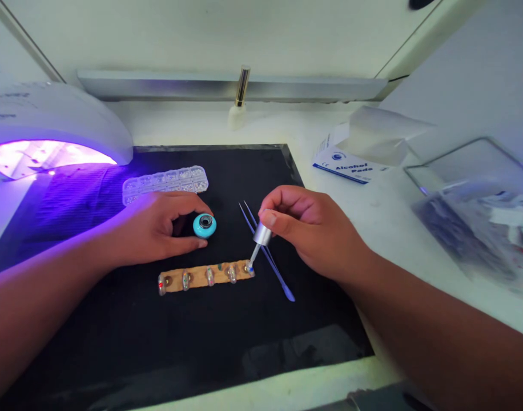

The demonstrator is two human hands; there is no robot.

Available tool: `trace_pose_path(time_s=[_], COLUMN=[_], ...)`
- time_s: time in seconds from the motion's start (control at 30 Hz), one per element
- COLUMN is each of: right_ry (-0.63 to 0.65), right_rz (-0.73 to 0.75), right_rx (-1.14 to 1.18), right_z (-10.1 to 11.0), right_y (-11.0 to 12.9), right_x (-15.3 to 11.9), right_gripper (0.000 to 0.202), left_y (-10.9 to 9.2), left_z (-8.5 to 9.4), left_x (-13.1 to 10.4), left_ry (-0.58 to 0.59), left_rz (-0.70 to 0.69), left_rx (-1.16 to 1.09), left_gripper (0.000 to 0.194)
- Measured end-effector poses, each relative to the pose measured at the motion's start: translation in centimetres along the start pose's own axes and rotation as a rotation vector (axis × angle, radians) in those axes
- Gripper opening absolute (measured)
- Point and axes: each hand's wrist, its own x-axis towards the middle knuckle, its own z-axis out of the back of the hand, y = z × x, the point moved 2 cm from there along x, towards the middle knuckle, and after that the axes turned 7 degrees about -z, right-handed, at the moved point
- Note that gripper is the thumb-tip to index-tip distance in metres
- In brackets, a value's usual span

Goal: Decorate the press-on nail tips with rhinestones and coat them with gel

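Observation:
My left hand is closed around a small turquoise nail polish bottle, its neck uncapped. Between thumb and fingers, my right hand pinches the silver cap of a nail polish brush. The brush points down, its tip at the rightmost of several decorated false nails. These nails are mounted in a row on a tan strip lying on the black mat. Blue tweezers lie on the mat, passing beneath the brush cap and my right hand.
A lit nail lamp glows purple at the left. Behind my left hand lies a clear compartment case. Another polish bottle stands at the back. On the right are an Alcohol Pads box and a wire-framed container with packets.

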Motion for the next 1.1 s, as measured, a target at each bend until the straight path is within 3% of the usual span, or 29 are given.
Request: trace_pose_path(time_s=[0.2,0.47,0.67,0.9,1.1], right_ry=[-0.008,0.084,0.042,0.086,0.091], right_rz=[0.009,-0.013,0.007,0.016,0.023], right_rx=[0.051,0.100,0.073,0.192,0.096], right_z=[0.17,-0.02,0.35,0.30,0.16], right_y=[0.08,-0.42,-0.54,-0.27,-0.83], right_x=[0.14,0.20,0.75,0.77,0.87], right_gripper=[0.028,0.027,0.031,0.020,0.024], left_y=[-0.01,0.09,0.08,0.28,0.30], left_z=[-0.02,-0.06,-0.04,-0.11,-0.10], left_x=[-0.03,-0.05,-0.06,-0.14,-0.07], left_ry=[-0.009,-0.007,-0.011,-0.011,-0.010], left_rz=[0.003,-0.004,-0.012,0.002,-0.007], left_rx=[-0.015,-0.012,-0.002,-0.021,-0.014], left_gripper=[0.021,0.020,0.020,0.022,0.022])
